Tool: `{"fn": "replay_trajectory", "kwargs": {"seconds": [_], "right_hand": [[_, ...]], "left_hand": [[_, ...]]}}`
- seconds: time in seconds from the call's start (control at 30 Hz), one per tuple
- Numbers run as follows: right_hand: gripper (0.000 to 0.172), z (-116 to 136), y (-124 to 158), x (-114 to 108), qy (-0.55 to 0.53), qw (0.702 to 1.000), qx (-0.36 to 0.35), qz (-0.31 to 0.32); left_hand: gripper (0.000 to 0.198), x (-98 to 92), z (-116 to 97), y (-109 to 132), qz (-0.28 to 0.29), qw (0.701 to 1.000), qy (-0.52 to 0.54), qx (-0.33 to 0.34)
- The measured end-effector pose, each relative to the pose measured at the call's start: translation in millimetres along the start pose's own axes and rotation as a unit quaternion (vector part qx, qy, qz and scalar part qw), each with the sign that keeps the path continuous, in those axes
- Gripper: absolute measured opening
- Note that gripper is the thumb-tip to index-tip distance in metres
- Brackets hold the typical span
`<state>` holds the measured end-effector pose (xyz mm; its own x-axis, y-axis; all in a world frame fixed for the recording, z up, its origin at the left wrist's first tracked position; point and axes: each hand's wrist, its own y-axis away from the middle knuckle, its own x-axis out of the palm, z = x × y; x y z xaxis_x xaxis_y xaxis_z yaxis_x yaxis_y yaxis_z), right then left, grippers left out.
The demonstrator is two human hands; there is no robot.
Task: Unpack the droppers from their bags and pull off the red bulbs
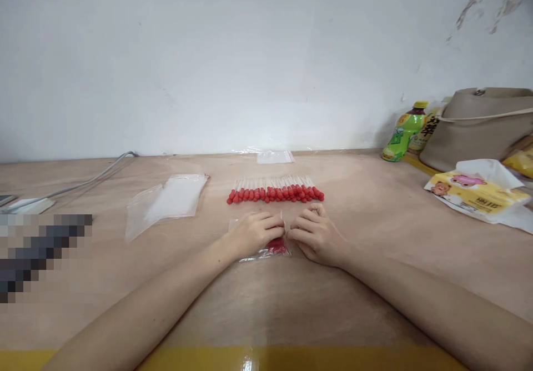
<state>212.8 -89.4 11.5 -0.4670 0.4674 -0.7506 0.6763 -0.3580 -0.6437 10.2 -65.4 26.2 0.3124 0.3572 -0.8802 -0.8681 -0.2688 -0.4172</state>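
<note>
A small clear plastic bag (266, 251) with red-tipped sticks inside lies on the wooden table (375, 237). My left hand (254, 232) rests on its left part with fingers curled, pinching its top edge. My right hand (314, 235) is closed at the bag's right edge, fingers meeting those of the left hand. Just beyond both hands a row of several red-tipped white sticks (275, 189) lies side by side, red ends toward me.
Empty clear bags (166, 204) lie to the left, another clear bag (275, 156) by the wall. A green bottle (402, 132), a beige handbag (478, 126) and a tissue pack (478, 193) stand at the right. A grey cable (83, 182) runs at the far left.
</note>
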Motion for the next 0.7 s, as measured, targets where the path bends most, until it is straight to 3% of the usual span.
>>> {"fn": "replay_trajectory", "kwargs": {"seconds": [0.3, 0.57, 0.7], "right_hand": [[0.025, -3.2, -1.5, 3.5, 0.029, 0.998, -0.062, -0.001], [0.024, -7.9, -1.5, 2.7, 0.017, 0.997, -0.066, 0.037], [0.023, -12.5, -1.1, 0.5, -0.004, 0.996, -0.055, 0.067]], "left_hand": [[0.022, 0.1, 0.3, 0.4, -0.024, 0.998, -0.04, 0.033], [0.028, 2.7, 3.8, 5.5, 0.004, 0.999, -0.046, 0.011], [0.028, -11.6, 15.6, 7.8, 0.04, 0.998, -0.037, 0.006]]}}
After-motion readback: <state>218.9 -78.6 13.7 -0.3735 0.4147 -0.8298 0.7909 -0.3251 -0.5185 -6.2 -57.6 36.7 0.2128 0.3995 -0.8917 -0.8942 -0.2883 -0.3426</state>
